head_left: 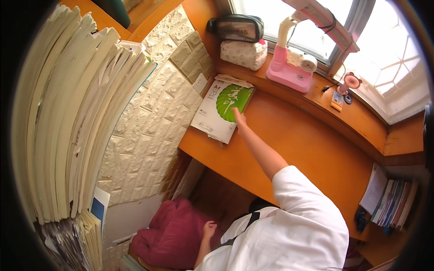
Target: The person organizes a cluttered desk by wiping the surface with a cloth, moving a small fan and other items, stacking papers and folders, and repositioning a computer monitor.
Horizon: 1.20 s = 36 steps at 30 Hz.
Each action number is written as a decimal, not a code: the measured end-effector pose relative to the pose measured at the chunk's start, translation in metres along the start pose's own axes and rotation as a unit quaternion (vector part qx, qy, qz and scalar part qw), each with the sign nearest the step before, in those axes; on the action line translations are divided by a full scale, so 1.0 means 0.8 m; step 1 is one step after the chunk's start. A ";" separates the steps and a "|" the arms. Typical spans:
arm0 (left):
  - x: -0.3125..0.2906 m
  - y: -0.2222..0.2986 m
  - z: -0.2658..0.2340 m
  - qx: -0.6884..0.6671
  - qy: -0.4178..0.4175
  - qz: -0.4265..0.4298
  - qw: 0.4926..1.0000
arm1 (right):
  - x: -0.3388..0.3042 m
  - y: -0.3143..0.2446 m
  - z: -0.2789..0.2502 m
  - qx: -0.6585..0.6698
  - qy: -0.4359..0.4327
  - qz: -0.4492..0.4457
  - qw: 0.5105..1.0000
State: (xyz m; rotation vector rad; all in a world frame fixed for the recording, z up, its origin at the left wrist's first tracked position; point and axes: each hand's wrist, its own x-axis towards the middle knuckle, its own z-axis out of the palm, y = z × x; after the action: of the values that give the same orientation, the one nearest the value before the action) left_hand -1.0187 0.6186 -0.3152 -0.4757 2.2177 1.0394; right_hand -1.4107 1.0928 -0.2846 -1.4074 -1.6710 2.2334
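A white and green paper pack (210,110) lies on the orange wooden desk (294,131), near its left end by the wall. My right arm reaches across the desk, and my right hand (239,118) rests at the pack's right side, over the green print. Its fingers look stretched out, seen nearly edge-on, with no grip showing. Down by my body, my left hand (209,228) is held with fingers curled in and nothing visible in them. Right beside it lies a maroon padded cloth (174,232).
Tall stacks of paper and books (77,117) fill the left. On the window ledge stand a pink desk lamp (289,74), a patterned pouch (244,54), a dark clear-fronted bag (237,28) and a small pink fan (350,81). Upright books (395,203) sit at the desk's right end.
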 end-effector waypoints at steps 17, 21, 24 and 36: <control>-0.046 -0.088 0.033 0.073 -0.156 -0.035 0.984 | -0.373 0.298 -0.462 -0.251 0.212 -0.150 0.932; -0.042 -0.077 0.051 0.127 -0.232 -0.001 0.964 | -0.488 0.328 -0.510 -0.384 0.209 -0.125 0.891; 0.005 -0.092 0.077 0.089 -0.246 -0.004 0.965 | -0.525 0.355 -0.547 -0.409 0.214 -0.152 0.874; -0.090 0.168 0.198 -0.015 -0.223 0.089 0.971 | -0.533 0.347 -0.834 -0.284 0.477 -0.125 0.822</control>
State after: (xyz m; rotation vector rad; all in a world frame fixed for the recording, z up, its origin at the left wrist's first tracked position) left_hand -0.9782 0.8297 -0.2691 -0.0433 1.8663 1.1447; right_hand -0.5914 1.2682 -0.2431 -1.7852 -1.9198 0.6076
